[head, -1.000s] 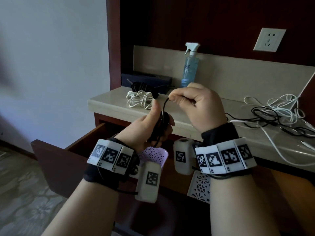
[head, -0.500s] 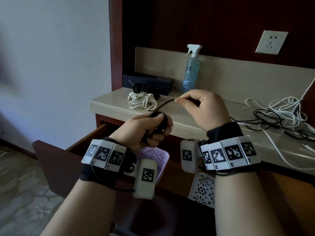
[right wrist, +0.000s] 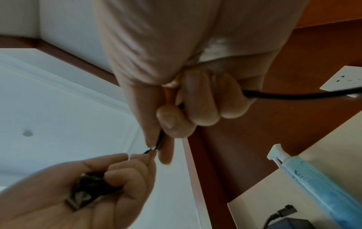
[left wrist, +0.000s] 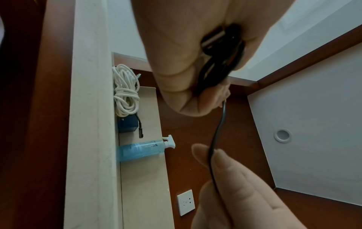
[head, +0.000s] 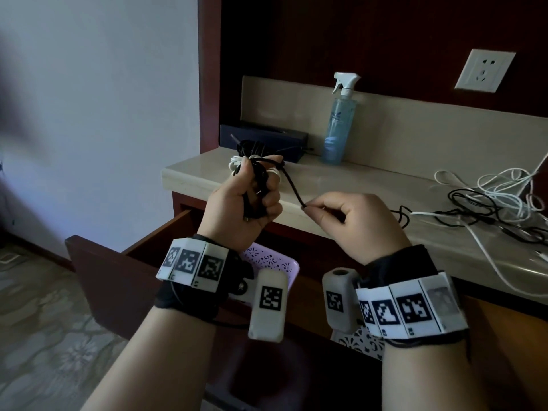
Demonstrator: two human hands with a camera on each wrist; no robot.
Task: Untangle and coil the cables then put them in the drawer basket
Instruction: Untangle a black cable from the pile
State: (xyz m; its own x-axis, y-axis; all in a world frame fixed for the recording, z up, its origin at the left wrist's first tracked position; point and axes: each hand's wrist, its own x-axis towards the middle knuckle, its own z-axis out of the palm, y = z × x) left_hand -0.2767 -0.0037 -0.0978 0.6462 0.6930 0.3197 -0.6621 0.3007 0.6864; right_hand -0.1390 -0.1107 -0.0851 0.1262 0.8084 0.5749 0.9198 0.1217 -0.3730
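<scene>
My left hand [head: 241, 200] is curled tight around a small bundle of black cable [head: 255, 185]. The loops sit in my fist, and in the left wrist view a metal plug end peeks out by my palm. A loose tail of the same cable runs from the fist down to my right hand [head: 353, 223]. My right thumb and first finger pinch that tail, and the other fingers are curled over it too. The cable then goes on out of that hand toward the messy pile of cables [head: 498, 200] on the counter [head: 370, 185].

I think I am in the middle of coiling this one cable. To do it well, I should keep the left fist snug so the loops do not pop open. My right hand should let the cable slide a little, then lay each new loop the same size as the others. If the tail snags in the pile, I should stop and shake it free, not yank.

A white coil [left wrist: 125, 91] already lies done on the counter, beside the spray bottle [head: 339, 126]. The purple basket [head: 275, 262] waits in the open drawer [head: 118, 262] just under my wrists.
</scene>
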